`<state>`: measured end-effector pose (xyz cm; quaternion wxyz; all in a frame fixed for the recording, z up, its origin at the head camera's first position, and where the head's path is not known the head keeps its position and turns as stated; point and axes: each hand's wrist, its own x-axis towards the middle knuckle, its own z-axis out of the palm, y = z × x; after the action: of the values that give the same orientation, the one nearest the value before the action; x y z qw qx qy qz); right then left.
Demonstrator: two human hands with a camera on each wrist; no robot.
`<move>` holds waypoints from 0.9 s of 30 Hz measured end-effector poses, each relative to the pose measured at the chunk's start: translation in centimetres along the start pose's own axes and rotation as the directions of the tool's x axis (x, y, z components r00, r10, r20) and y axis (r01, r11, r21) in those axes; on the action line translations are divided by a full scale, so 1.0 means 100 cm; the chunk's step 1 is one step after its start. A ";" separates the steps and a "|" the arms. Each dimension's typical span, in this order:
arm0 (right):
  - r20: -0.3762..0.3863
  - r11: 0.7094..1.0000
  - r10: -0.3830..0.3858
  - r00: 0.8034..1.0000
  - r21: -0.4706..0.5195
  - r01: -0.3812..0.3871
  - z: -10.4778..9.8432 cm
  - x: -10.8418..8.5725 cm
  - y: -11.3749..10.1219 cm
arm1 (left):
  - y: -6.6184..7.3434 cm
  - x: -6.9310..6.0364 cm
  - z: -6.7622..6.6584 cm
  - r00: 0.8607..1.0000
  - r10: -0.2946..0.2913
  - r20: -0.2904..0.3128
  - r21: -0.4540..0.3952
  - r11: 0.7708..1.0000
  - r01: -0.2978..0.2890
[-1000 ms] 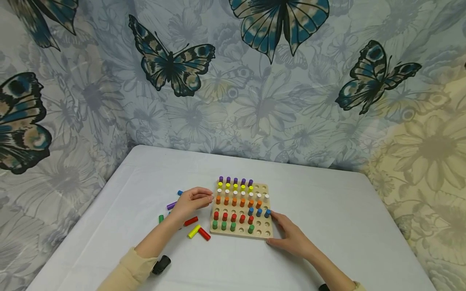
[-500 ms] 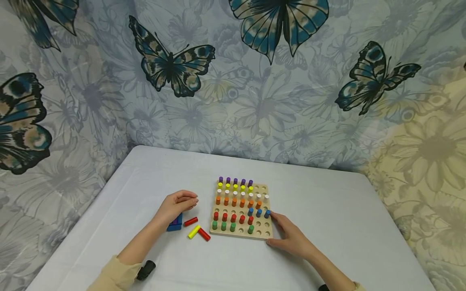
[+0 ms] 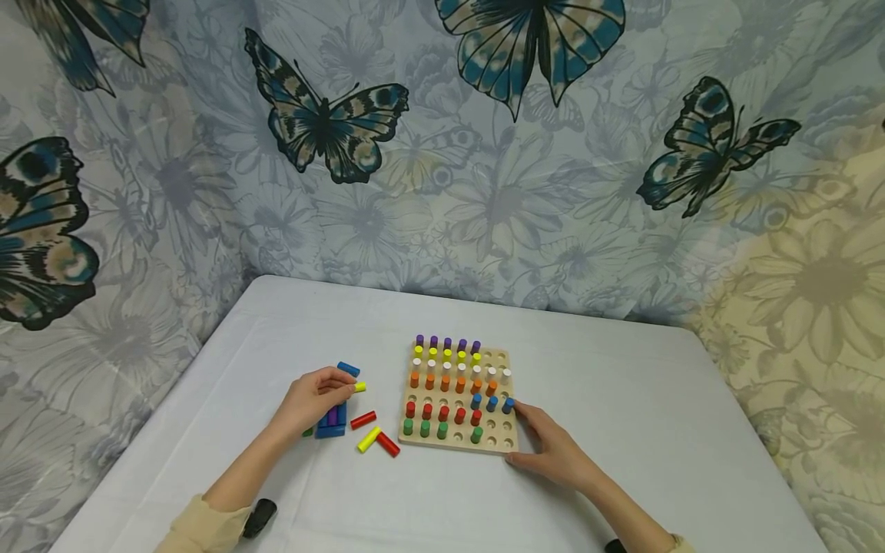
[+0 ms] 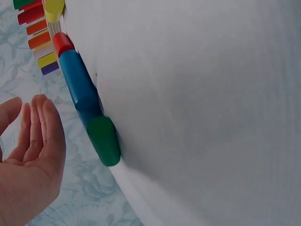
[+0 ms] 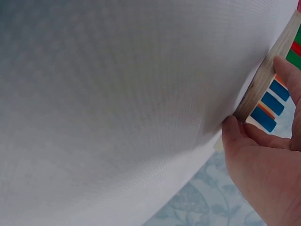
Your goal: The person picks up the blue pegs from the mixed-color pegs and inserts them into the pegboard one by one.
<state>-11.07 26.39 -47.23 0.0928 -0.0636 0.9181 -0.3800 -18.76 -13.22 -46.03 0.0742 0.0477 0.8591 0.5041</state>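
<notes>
A wooden pegboard (image 3: 423,440) carries rows of purple, yellow, white, orange, blue, red and green pegs. My right hand (image 3: 551,449) holds its right near corner, thumb at the front edge and fingers along the side; the right wrist view shows them against the wooden edge (image 5: 263,77). Left of the board, my left hand (image 3: 313,403) hovers over loose pegs. Its fingertips are close to a yellow peg (image 3: 360,387), partly hidden from the head camera. In the left wrist view, thumb and fingers stand apart with nothing between them.
Beneath the left hand lie blue pegs (image 3: 330,432) and purple ones, clustered. Nearer the board are two red pegs (image 3: 362,420) and another yellow peg (image 3: 369,440). A blue peg (image 3: 349,369) lies farther back. White cloth covers the table (image 3: 622,369), and patterned fabric hangs behind.
My left hand has drawn back leftward from beside the board to over the loose pegs, uncovering a yellow peg and a blue one. My right hand and the pegboard stay put.
</notes>
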 end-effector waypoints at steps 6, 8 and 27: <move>0.000 1.000 0.000 1.000 -0.005 0.000 0.000 0.000 0.000 | -0.001 -0.003 -0.005 0.995 0.096 -0.021 0.192 0.977 -0.091; 0.004 1.000 0.008 1.000 -0.002 -0.008 0.000 0.000 0.000 | 0.000 -0.005 -0.006 0.992 0.121 -0.020 0.219 0.969 -0.114; -0.004 1.000 0.004 1.000 -0.003 -0.004 0.001 0.000 0.002 | 0.006 -0.007 0.005 0.985 0.171 0.022 0.521 0.839 -0.157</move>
<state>-11.10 26.45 -47.49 0.0916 -0.0609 0.9190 -0.3786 -17.95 -12.58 -45.70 0.0041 0.1329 0.9570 0.2579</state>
